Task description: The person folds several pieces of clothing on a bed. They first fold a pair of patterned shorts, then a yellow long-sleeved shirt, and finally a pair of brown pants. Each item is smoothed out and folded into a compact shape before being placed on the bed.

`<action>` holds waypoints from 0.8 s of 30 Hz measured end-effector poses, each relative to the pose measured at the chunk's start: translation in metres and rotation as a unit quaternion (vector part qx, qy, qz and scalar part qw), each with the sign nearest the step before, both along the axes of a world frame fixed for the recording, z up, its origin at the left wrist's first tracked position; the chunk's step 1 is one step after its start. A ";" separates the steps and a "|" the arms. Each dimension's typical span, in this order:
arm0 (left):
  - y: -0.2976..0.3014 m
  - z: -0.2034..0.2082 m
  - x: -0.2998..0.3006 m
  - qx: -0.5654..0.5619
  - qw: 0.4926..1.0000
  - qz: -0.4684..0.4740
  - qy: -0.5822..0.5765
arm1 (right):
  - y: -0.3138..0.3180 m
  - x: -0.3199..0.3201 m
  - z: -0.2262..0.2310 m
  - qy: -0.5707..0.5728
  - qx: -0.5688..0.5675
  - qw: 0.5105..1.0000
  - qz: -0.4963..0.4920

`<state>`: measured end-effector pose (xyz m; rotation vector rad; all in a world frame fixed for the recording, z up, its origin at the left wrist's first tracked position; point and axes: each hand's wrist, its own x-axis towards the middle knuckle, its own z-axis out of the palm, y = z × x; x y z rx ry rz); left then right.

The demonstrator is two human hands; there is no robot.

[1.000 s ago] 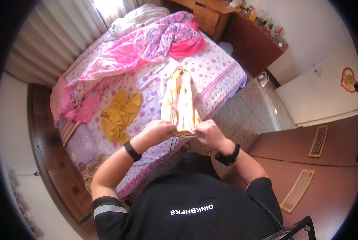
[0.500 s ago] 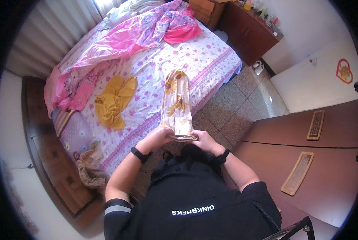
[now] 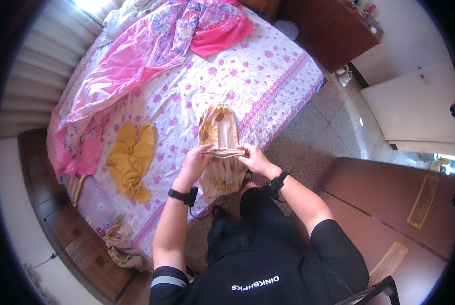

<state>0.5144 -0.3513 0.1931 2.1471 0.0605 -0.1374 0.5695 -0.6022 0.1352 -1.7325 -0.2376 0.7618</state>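
Person stands at the foot/side edge of a bed, both hands up in front of chest. Left hand and right hand each pinch one end of a fold in a cream garment w/ yellow-brown sunflower print; fingers closed on the cloth, thumbs on top. Fold line runs straight btwn the two hands, likely kept taut so the crease stays even. Upper part of the garment lies flat on the bedsheet, lower part hangs off the bed edge toward the person's legs, so the mattress works as a support surface.

Garment looks thin, soft, limp; narrow long shape. Bedsheet is white w/ pink floral dots and a purple patterned border, smooth, slightly wrinkled. Mustard-yellow cloth lies crumpled well to the left of the hands, apart from the garment. Pink floral fabric, glossy-looking, sprawls across the far side of the bed. Black wrist bands on both wrists. Dark wood cabinet stands past the bed corner; floor is speckled tile.
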 end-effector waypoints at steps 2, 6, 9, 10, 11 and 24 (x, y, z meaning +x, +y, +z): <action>0.008 -0.032 0.042 0.013 1.000 0.005 0.004 | 0.011 0.047 -0.032 -0.020 -0.006 1.000 0.010; 0.031 -0.106 0.130 0.046 0.996 0.073 0.021 | 0.042 0.141 -0.103 -0.031 -0.044 0.998 0.021; 0.054 -0.152 0.169 0.098 0.987 0.129 -0.011 | 0.065 0.181 -0.148 0.066 -0.057 0.991 -0.100; 0.061 -0.162 0.168 0.120 0.985 0.124 -0.019 | 0.064 0.187 -0.156 0.033 -0.082 0.991 -0.105; 0.067 -0.168 0.162 0.145 0.982 0.121 -0.017 | 0.062 0.185 -0.162 0.026 -0.126 0.985 -0.118; 0.054 -0.189 -0.076 -0.012 0.859 -0.003 0.512 | -0.016 -0.017 -0.202 0.303 -0.164 0.933 0.108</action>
